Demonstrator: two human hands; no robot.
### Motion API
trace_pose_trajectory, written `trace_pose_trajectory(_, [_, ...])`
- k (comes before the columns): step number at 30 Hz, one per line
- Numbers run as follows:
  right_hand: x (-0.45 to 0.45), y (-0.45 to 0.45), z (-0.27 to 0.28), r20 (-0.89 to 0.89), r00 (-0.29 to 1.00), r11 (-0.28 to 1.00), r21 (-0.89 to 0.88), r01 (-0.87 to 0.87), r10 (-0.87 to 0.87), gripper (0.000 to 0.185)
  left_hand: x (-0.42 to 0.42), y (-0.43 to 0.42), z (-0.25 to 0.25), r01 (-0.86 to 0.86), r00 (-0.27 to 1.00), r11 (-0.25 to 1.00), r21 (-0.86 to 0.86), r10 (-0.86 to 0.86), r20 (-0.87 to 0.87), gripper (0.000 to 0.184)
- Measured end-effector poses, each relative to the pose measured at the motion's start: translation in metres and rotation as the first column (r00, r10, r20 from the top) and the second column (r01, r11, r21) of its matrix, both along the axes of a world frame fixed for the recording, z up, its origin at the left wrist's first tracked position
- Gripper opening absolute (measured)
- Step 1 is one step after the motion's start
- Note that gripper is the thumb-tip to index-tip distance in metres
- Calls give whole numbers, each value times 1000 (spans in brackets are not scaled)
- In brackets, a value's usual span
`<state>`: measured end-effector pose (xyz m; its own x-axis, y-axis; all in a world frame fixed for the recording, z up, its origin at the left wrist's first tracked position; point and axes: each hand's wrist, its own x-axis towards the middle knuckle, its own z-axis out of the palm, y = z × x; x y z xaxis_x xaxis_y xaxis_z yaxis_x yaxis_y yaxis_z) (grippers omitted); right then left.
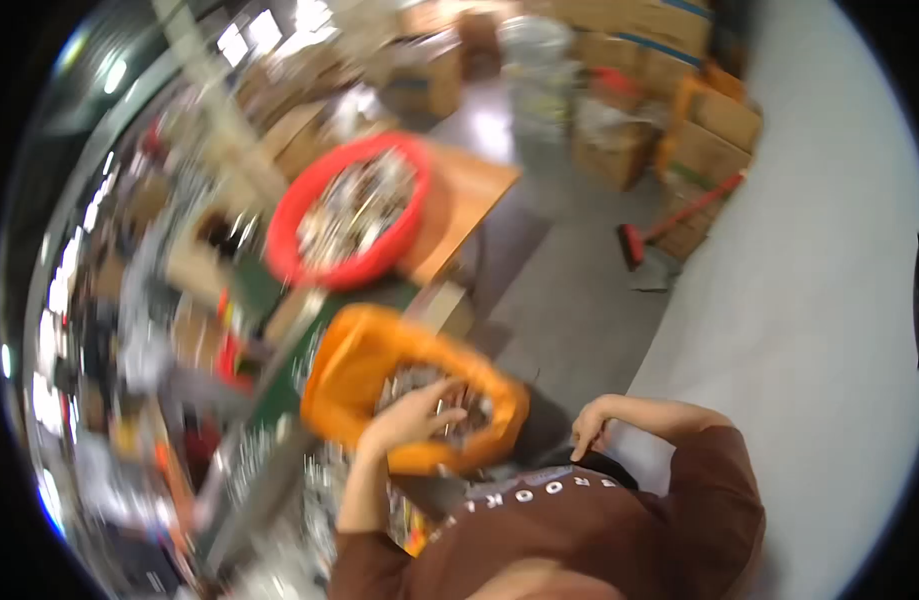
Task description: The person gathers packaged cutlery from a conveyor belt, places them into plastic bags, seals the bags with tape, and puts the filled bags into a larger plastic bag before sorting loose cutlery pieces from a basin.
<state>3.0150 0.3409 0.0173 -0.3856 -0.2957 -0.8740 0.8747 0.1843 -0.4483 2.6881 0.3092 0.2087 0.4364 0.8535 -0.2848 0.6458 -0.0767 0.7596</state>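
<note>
An orange basket (344, 375) stands beside the green work surface, with many small pieces inside. My left hand (417, 415) reaches over its opening, fingers apart above the pieces, and nothing can be seen held in it. Close to my waist, at the hem of the brown shirt, is my right hand (591, 428); its fingers are curled and point down, and what they hold, if anything, is hidden. Beyond the orange basket, a round red basin (284, 235) full of small mixed pieces rests on a brown board (469, 190). The picture is blurred by motion.
A red broom (631, 246) and a dustpan (655, 272) are near the right wall (809, 300). Cardboard boxes (714, 155) stack up behind them. The green surface (274, 400) runs along the left, with clear small items on it. Another person (164, 300) appears blurred at far left.
</note>
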Motion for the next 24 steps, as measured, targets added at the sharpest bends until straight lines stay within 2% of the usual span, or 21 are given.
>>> trace_pose_trajectory(1, [29, 57, 6, 12, 997, 987, 145, -75, 74, 57, 27, 53, -10, 24, 996, 999, 39, -20, -86, 54])
trace_pose_trajectory(2, [51, 105, -18, -128, 991, 988, 146, 50, -31, 52, 44, 103, -33, 36, 996, 998, 58, -31, -89, 53])
trace_pose_trajectory(3, [60, 142, 36, -226, 933, 890, 304, 340, -279, 51, 61, 156, -56, 22, 997, 999, 42, -19, -71, 53])
trace_pose_trajectory(4, [60, 187, 33, -425, 873, 914, 204, 349, -238, 47, 83, 209, -68, 67, 995, 997, -28, -69, -70, 54])
trace_pose_trajectory(5, [53, 218, 112, -585, 784, 875, 247, 416, -208, 45, 95, 239, -76, 44, 997, 994, -102, -50, -62, 54])
trace_pose_trajectory(6, [48, 258, 168, -817, 566, 808, 256, 530, -112, 41, 123, 284, -51, 53, 986, 985, -166, -78, -148, 55])
trace_pose_trajectory(7, [38, 289, 183, -961, 259, 800, 79, 595, -98, 35, 104, 328, -130, 102, 989, 986, -133, -115, -88, 56])
trace_pose_trajectory(8, [23, 313, 196, -923, 296, 801, -19, 598, -244, 24, 128, 354, -107, 43, 999, 979, -198, -46, -13, 56])
trace_pose_trajectory(9, [26, 343, 249, -961, 171, 837, -93, 540, -217, 21, 151, 381, -86, -12, 998, 963, -270, 30, 62, 56])
trace_pose_trajectory(11, [3, 397, 247, -957, -167, 862, -286, 419, -237, 21, 174, 464, -154, -41, 988, 939, -341, -13, -155, 58])
trace_pose_trajectory(13, [17, 472, 288, -967, -63, 930, -254, 265, -246, 17, 195, 548, -179, 102, 976, 952, -287, -151, -154, 58])
trace_pose_trajectory(15, [23, 539, 304, -953, -123, 914, -299, 272, -275, 17, 211, 636, -208, 106, 990, 930, -352, -133, -53, 57])
trace_pose_trajectory(17, [36, 619, 310, -963, -139, 923, -262, 281, -231, 16, 239, 737, -220, 93, 981, 953, -289, -138, -138, 56])
trace_pose_trajectory(18, [36, 654, 313, -966, -157, 932, -242, 269, -205, 15, 249, 778, -218, 82, 972, 960, -267, -136, -190, 55])
trace_pose_trajectory(21, [34, 771, 324, -947, -303, 951, -189, 244, -110, 14, 277, 909, -188, 123, 981, 979, -161, -145, -128, 55])
trace_pose_trajectory(23, [34, 862, 325, -923, -386, 953, -121, 276, -6, 15, 277, 1000, -192, 193, 972, 971, -142, -210, -110, 53])
trace_pose_trajectory(24, [37, 902, 329, -949, -313, 951, -122, 285, -28, 17, 272, 1047, -187, 218, 964, 964, -153, -238, -123, 52])
